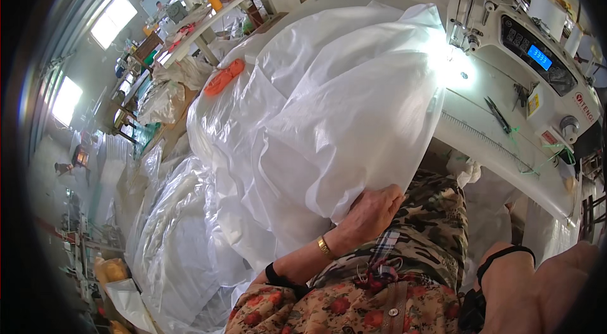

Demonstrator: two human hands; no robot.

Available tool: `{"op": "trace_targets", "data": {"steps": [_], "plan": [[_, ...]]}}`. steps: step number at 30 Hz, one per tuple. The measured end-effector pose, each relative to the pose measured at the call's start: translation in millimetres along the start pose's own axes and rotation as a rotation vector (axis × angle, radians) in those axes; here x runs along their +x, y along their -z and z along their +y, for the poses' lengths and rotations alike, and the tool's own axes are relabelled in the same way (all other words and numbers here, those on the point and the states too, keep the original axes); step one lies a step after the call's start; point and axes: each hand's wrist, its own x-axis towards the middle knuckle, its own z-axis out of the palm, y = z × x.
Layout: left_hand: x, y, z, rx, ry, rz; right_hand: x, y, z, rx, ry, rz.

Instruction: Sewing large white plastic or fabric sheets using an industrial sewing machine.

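Observation:
A large translucent white plastic sheet [329, 119] spreads in loose folds over the sewing table and hangs down toward my lap. Its far right corner lies at the lit needle area of a sewing machine [493, 49]. My left hand [374, 209], with a gold watch on the wrist, is closed in a pinch on the sheet's near edge. At the lower right my bent right arm [531, 283] shows; the right hand is out of sight. Dark thread snips [498, 114] lie on the machine bed, to the right of the needle.
An orange bundle [224, 77] rests at the sheet's far left edge. More crumpled plastic [183, 233] is heaped at left. A ruler strip [487, 141] and bits of green thread run along the machine's front edge. A long bench [221, 12] with clutter stands behind.

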Motion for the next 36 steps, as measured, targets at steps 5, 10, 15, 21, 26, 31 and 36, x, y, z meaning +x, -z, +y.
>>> {"op": "trace_targets", "data": {"steps": [5,10,15,21,26,31,36], "plan": [[-3,-1,3,0.008,-0.04,0.005,2,3,4,-0.065,0.036,-0.01],[-10,0,4,-0.01,-0.01,-0.005,12,-2,19,-0.098,0.047,-0.029],[14,-7,18,-0.112,-0.196,0.004,38,46,53,-0.196,-0.11,0.014],[17,2,14,-0.18,-0.001,0.056,44,79,236,-1.159,-0.382,-0.037],[17,3,38,-0.18,0.004,-0.003,73,73,262,-1.288,-0.732,-0.226],[22,-5,43,-0.209,-0.061,-0.06,99,68,277,-1.341,-0.755,-0.253],[25,-11,44,-0.168,-0.058,-0.071,100,73,281,-1.365,-0.77,-0.279]]}}
